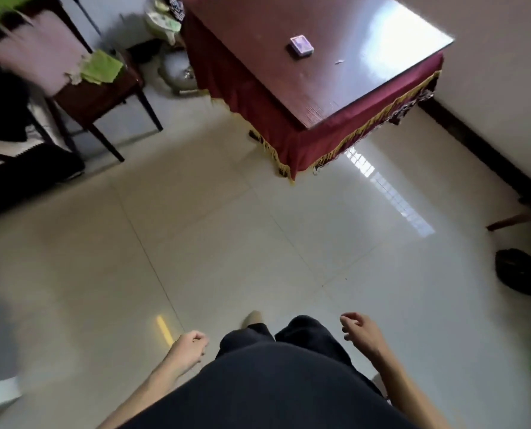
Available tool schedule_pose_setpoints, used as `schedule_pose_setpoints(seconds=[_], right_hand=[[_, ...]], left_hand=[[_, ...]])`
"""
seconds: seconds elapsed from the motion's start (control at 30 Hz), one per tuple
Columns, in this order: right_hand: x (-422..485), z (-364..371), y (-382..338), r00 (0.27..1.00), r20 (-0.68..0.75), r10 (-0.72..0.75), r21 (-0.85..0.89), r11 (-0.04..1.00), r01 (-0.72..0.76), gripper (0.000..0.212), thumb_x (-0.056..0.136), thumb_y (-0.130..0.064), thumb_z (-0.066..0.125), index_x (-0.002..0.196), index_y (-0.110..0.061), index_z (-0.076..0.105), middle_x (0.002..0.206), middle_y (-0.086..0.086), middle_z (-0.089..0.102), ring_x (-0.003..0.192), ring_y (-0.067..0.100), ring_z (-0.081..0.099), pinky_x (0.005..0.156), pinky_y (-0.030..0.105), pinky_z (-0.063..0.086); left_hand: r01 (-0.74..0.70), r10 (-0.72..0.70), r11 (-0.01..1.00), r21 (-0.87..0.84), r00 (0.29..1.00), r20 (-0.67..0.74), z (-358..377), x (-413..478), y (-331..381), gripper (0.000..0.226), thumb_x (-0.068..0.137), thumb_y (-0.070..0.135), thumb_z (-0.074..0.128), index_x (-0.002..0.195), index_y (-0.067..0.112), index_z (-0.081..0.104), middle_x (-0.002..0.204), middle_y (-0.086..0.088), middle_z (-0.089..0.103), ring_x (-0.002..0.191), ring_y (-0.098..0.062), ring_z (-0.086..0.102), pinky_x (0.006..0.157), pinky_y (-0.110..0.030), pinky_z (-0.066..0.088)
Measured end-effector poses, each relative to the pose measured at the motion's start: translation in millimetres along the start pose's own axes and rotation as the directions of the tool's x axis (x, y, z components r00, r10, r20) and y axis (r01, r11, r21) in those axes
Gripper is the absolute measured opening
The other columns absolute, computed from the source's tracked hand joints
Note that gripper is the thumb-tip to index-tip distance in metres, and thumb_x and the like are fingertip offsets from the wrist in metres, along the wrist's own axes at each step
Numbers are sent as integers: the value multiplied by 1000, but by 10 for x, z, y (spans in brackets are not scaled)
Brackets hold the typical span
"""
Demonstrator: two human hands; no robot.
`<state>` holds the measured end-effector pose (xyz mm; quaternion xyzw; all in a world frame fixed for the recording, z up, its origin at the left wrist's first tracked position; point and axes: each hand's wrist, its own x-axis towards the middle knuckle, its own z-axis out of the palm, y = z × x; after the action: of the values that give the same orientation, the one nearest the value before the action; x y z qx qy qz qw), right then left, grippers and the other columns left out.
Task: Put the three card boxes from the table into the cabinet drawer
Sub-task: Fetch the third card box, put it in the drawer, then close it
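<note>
One purple card box [301, 47] lies flat on the glossy red-brown table [335, 88] at the top of the view, well away from me across the tiled floor. My left hand [191, 346] hangs low beside my dark trousers with its fingers curled and nothing in it. My right hand [358, 329] hangs on the other side, fingers loosely curled, also holding nothing. No other card box and no cabinet drawer are visible.
The table wears a dark red skirt with gold fringe [289, 156]. A wooden chair with pink and green cloths [100, 72] stands at the upper left. A dark bag [521, 274] lies on the floor at right. Pale tiled floor [242, 236] spreads between me and the table.
</note>
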<state>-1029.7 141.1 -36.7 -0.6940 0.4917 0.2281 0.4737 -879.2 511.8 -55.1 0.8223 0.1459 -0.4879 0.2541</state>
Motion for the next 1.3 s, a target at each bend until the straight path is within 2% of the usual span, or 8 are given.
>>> schedule_pose_setpoints(seconds=[0.2,0.27,0.33,0.4,0.5,0.67,0.93,1.3], right_hand=[[260,-49,-249,993,72,94,-107,991,-86,20,96,-24,59,100,-9,71,85,9,73,72,22,67,67,31,50],[387,-66,-340,990,94,101,-176,981,-84,27,93,-27,59,87,-3,71,83,12,74,82,30,70,74,38,51],[657,-107,-562,988,87,129,-203,973,-109,32,96,-15,60,94,16,67,99,33,69,104,45,65,87,49,52],[971,-156,-849,987,103,124,-259,961,-94,29,96,-5,60,102,23,59,111,38,61,112,48,58,88,50,51],[1418,-178,-1497,984,144,106,-273,960,-63,24,97,-9,59,98,11,72,100,29,73,96,36,70,68,30,47],[2114,-159,-2825,987,160,14,-236,971,24,22,97,-16,59,103,0,73,78,13,69,63,24,62,56,25,43],[2678,178,-4581,970,147,-194,-152,964,216,16,99,-25,58,107,-15,69,90,8,74,71,17,69,61,24,46],[2612,415,-4762,994,-35,99,69,993,-97,14,96,-27,60,99,-19,71,87,5,76,70,18,72,68,30,52]], left_hand=[[-15,16,992,-126,1000,6,-441,259,628,18,87,36,50,90,27,65,83,3,69,65,-12,60,68,-28,48],[-27,28,986,-163,1000,6,-550,363,805,19,86,39,50,91,28,65,86,2,70,67,-12,61,71,-28,49],[-22,20,980,-197,1000,-11,-702,500,959,19,87,40,50,93,29,64,88,2,70,70,-12,63,73,-28,50],[6,-15,977,-215,999,-38,-879,576,1095,17,89,37,50,94,28,64,89,1,70,70,-12,63,73,-28,50],[62,-83,965,-253,994,-73,-1186,677,1287,13,93,33,51,96,27,62,92,0,70,76,-15,65,72,-27,49],[89,-131,943,-322,985,-112,-1648,861,1594,11,95,28,51,96,28,62,94,0,70,87,-18,69,71,-26,50],[111,-140,954,-279,987,-84,-2538,1544,2034,15,93,21,51,97,20,66,94,1,68,84,-14,62,67,-24,44],[25,-26,999,-24,999,-44,-4175,2824,3394,15,92,11,52,90,7,65,65,-4,59,47,-15,45,45,-21,34]])
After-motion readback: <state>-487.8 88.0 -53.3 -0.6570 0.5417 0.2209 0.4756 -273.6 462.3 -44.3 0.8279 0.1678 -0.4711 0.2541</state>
